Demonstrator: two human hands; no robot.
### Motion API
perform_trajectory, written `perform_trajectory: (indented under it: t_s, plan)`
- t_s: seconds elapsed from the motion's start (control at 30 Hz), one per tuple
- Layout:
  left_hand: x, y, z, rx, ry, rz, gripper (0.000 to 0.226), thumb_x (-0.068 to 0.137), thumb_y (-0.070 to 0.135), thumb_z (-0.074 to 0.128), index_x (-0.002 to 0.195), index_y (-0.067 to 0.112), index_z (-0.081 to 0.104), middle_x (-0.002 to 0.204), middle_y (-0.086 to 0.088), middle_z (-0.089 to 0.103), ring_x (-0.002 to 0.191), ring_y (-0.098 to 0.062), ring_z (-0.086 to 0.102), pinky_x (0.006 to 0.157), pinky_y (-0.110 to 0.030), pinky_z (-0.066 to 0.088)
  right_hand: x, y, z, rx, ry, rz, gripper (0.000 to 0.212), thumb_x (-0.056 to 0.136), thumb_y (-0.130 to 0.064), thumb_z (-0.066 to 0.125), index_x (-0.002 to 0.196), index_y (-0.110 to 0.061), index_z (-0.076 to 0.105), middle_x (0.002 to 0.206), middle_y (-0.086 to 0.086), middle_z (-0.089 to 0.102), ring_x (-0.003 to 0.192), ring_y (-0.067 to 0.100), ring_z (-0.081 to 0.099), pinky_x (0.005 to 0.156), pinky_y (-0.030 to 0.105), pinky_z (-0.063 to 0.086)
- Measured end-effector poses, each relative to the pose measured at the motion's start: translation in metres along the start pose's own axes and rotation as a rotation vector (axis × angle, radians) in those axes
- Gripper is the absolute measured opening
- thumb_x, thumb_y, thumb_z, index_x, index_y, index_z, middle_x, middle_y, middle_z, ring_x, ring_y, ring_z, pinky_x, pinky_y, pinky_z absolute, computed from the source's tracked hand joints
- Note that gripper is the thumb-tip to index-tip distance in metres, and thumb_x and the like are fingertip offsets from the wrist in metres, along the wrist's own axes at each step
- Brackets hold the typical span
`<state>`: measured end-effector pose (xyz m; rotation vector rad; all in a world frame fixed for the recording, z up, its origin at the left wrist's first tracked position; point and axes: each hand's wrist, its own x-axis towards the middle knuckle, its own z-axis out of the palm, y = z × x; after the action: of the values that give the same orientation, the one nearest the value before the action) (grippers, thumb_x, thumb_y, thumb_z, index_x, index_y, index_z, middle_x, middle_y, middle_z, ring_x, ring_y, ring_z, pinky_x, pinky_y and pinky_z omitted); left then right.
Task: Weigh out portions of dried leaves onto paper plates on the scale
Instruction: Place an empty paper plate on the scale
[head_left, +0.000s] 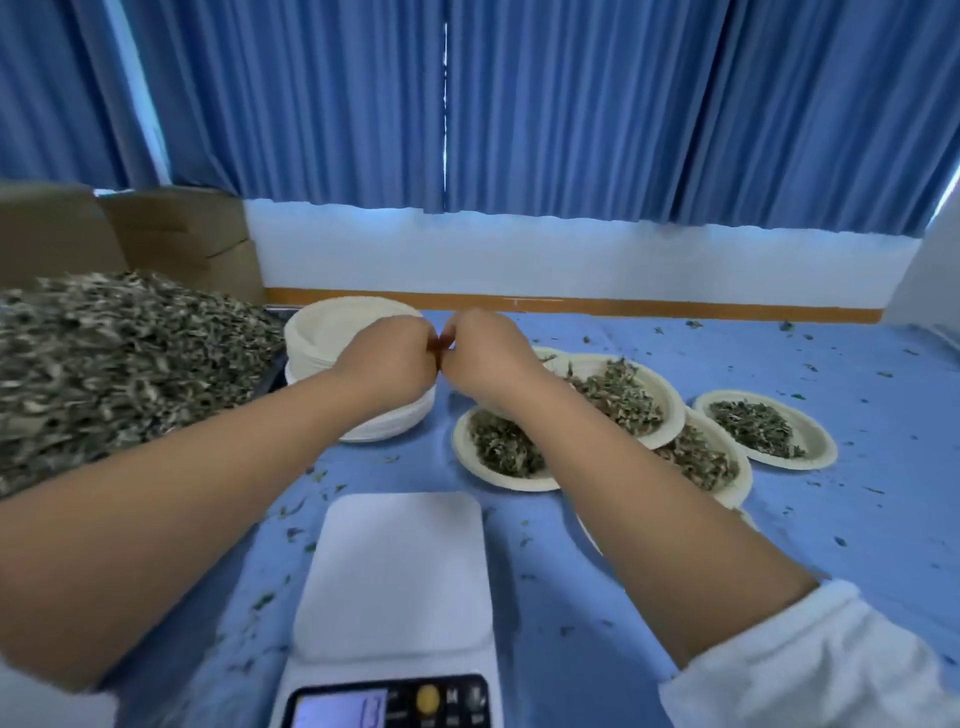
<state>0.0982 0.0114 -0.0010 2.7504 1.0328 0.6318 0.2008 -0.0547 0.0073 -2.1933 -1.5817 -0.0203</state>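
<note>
right arm (649, 493): white sleeve (810, 660), bunched near elbow | left forearm (182, 519): bare

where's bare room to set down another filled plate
The scale platform is bare. The blue cloth behind the filled plates, toward the wall, holds only leaf crumbs; so does the strip between scale and empty-plate stack. Crowded: overlapping plates right of the scale, leaf pile at left.

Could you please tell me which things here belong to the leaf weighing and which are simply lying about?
Belongs to the job: scale; stack of empty paper plates; heap of dried leaves; filled plates.

Just lying about: cardboard boxes; blue curtains; scattered leaf crumbs.
</note>
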Motion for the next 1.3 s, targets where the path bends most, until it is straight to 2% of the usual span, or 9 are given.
perform_trajectory:
  t_s: [0.07,0.17,0.27,0.43,0.63,0.8,0.97,1.17,1.3]
  plan:
    - [-0.014,-0.024,-0.008,-0.001,0.003,-0.017,0.022,0.091,0.011,0.046,0.089,0.003,0.067,0.094,-0.016,0.068,0.090,-0.032,0.059,0.074,-0.035,0.046,0.002,-0.025,0.011,-0.009,-0.016,-0.039,0.022,0.088,-0.013,0.052,0.102,-0.011,0.069,0.098,0.011,0.067,0.094,0.031,0.059,0.073,0.034,0.052]
    - [-0.027,-0.050,-0.015,-0.013,-0.007,-0.042,0.024,0.093,0.012,0.044,0.087,0.002,0.065,0.091,-0.018,0.067,0.089,-0.035,0.059,0.071,-0.038,0.047,0.005,-0.052,0.025,-0.007,-0.036,-0.058,0.023,0.088,-0.016,0.053,0.106,-0.012,0.067,0.108,0.009,0.067,0.105,0.029,0.058,0.087,0.038,0.052]
    - [-0.030,-0.068,-0.019,0.002,0.048,-0.048,0.023,0.091,0.012,0.045,0.093,0.003,0.066,0.095,-0.017,0.066,0.087,-0.033,0.059,0.071,-0.040,0.048,0.010,-0.068,0.036,-0.015,-0.017,-0.074,0.025,0.089,-0.018,0.053,0.111,-0.014,0.066,0.109,0.008,0.066,0.106,0.029,0.058,0.085,0.037,0.052]
    - [-0.019,-0.085,-0.017,0.227,0.102,-0.058,0.029,0.092,0.014,0.045,0.117,0.014,0.060,0.117,-0.008,0.058,0.110,-0.029,0.051,0.087,-0.040,0.042,0.023,-0.070,0.046,-0.076,-0.029,-0.084,0.029,0.095,-0.023,0.047,0.114,-0.013,0.066,0.118,0.011,0.060,0.120,0.034,0.042,0.094,0.041,0.045]
    - [-0.011,-0.101,-0.009,0.183,-0.016,-0.081,0.030,0.095,0.012,0.037,0.112,0.024,0.060,0.110,0.002,0.061,0.104,-0.022,0.055,0.080,-0.036,0.027,0.034,-0.061,0.048,-0.130,-0.130,-0.082,0.034,0.098,-0.021,0.038,0.111,-0.023,0.069,0.109,0.002,0.065,0.117,0.031,0.038,0.088,0.038,0.038]
    - [-0.010,-0.103,-0.014,0.168,-0.007,-0.053,0.036,0.099,0.019,0.032,0.104,0.026,0.067,0.105,0.005,0.065,0.101,-0.021,0.056,0.081,-0.036,0.028,0.039,-0.052,0.046,-0.071,-0.161,-0.085,0.027,0.100,-0.032,0.042,0.113,-0.032,0.066,0.113,-0.007,0.065,0.121,0.027,0.041,0.102,0.043,0.037]
    - [-0.010,-0.098,-0.021,0.178,0.042,-0.031,0.032,0.095,0.014,0.037,0.074,0.020,0.060,0.083,-0.002,0.063,0.092,-0.024,0.057,0.077,-0.035,0.029,0.043,-0.053,0.043,-0.031,-0.141,-0.097,0.027,0.100,-0.029,0.042,0.110,-0.030,0.067,0.111,-0.007,0.066,0.121,0.027,0.044,0.098,0.042,0.040]
    - [-0.018,-0.089,-0.028,0.217,0.201,0.017,0.032,0.099,0.020,0.037,0.086,0.019,0.066,0.088,0.001,0.063,0.098,-0.021,0.051,0.076,-0.035,0.023,0.040,-0.047,0.036,0.026,-0.011,-0.183,0.026,0.101,-0.027,0.044,0.106,-0.028,0.069,0.105,-0.008,0.064,0.118,0.026,0.044,0.101,0.043,0.036]
    - [-0.038,-0.082,-0.036,0.146,0.309,0.089,0.028,0.098,0.022,0.041,0.090,0.020,0.068,0.089,0.003,0.065,0.100,-0.019,0.051,0.072,-0.033,0.021,0.014,-0.040,0.027,0.111,0.116,-0.336,0.022,0.100,-0.022,0.048,0.108,-0.019,0.069,0.105,0.000,0.065,0.108,0.022,0.051,0.099,0.029,0.031]
